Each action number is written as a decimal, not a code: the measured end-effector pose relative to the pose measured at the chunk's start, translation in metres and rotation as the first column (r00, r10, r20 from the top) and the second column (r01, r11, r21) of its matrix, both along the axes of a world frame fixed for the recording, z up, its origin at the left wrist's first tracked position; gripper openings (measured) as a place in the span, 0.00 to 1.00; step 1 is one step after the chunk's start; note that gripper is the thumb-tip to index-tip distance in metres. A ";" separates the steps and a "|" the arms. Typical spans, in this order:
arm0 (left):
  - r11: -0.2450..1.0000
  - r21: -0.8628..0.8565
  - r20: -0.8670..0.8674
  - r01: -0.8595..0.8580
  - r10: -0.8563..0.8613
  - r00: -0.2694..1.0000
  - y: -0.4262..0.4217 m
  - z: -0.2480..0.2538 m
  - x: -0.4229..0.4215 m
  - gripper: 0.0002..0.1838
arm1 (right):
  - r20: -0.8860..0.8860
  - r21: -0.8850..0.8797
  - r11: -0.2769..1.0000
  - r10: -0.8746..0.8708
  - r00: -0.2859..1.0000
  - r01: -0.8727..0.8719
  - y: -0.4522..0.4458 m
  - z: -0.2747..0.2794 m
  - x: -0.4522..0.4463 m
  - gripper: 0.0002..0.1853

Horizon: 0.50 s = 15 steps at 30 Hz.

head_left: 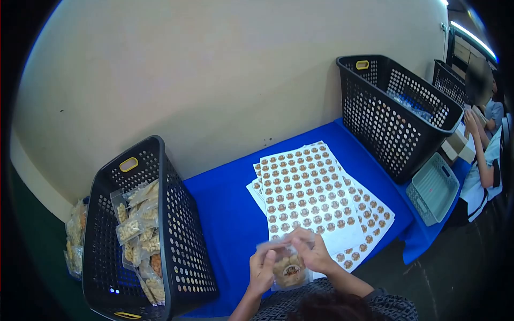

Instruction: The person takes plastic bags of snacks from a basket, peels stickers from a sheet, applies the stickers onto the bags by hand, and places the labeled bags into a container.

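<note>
A clear plastic pouch of pale snack pieces [284, 279], with a round brown label on its front, is held upright close to my body. My left hand [261, 274] is closed on the pouch's left side, thumb on the front. At its upper right edge, my right hand [317, 255] pinches the plastic. Just beyond my hands lie overlapping white sheets of round brown stickers [300, 187]. The top sheet has bare white space along its near end, where some stickers are gone.
On the left, a black perforated basket [184, 235] contains several snack pouches [140, 224]; more bags [76, 241] sit beyond it. Another black basket [375, 117] stands at the table's far right, beside a grey-green basket [435, 187]. A blue cloth [225, 214] covers the table. Another person [484, 166] is at right.
</note>
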<state>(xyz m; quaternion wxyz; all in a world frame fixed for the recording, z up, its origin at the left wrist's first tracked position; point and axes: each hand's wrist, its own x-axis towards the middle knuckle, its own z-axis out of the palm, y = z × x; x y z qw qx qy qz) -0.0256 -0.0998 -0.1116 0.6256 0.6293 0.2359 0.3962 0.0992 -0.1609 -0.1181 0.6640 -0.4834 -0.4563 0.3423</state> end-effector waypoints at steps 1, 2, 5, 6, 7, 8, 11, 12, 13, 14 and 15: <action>1.000 -0.030 -0.038 0.010 -0.011 0.999 -0.005 -0.001 0.001 0.10 | -0.014 -0.006 1.000 -0.005 1.000 0.005 0.000 0.001 0.001 0.13; 0.998 -0.058 -0.076 0.021 -0.025 0.997 -0.007 -0.002 0.001 0.12 | -0.196 -0.004 0.999 -0.048 0.979 0.048 0.000 0.003 0.002 0.14; 0.968 -0.191 -0.416 0.160 -0.228 0.881 -0.002 0.000 -0.008 0.16 | -0.309 -0.033 0.996 -0.086 0.947 0.079 -0.001 0.001 0.004 0.14; 0.977 -0.166 -0.267 0.134 -0.175 0.947 -0.004 -0.009 -0.005 0.18 | -0.237 -0.051 0.997 -0.068 0.969 0.058 0.000 0.000 0.004 0.14; 0.976 -0.169 -0.270 0.137 -0.179 0.946 -0.009 -0.015 -0.001 0.18 | -0.163 -0.070 0.997 -0.048 0.985 0.037 0.001 -0.001 0.005 0.14; 0.981 -0.190 -0.126 0.024 -0.048 0.991 -0.013 -0.017 0.004 0.17 | 0.072 -0.152 0.988 0.002 0.997 0.009 -0.002 0.004 0.005 0.14; 0.978 -0.189 -0.011 -0.086 0.086 0.996 -0.008 -0.030 0.002 0.17 | 0.057 -0.314 0.944 0.122 0.991 -0.098 -0.003 0.008 0.003 0.14; 0.994 -0.109 -0.141 0.021 -0.036 0.989 -0.002 -0.035 -0.006 0.17 | -0.029 -0.255 0.965 0.055 0.998 -0.061 -0.001 -0.002 0.003 0.16; 0.989 -0.041 -0.276 0.139 -0.145 0.950 0.002 -0.038 -0.013 0.17 | -0.025 -0.255 0.965 0.056 0.998 -0.060 -0.001 -0.007 0.004 0.16; 0.989 -0.040 -0.271 0.140 -0.145 0.952 0.004 -0.038 -0.017 0.17 | -0.066 -0.227 0.973 0.023 0.998 -0.038 0.000 -0.011 0.004 0.17; 0.985 -0.071 -0.332 0.160 -0.174 0.927 0.005 -0.037 -0.021 0.17 | -0.105 -0.199 0.980 -0.008 0.994 -0.013 0.000 -0.014 0.006 0.19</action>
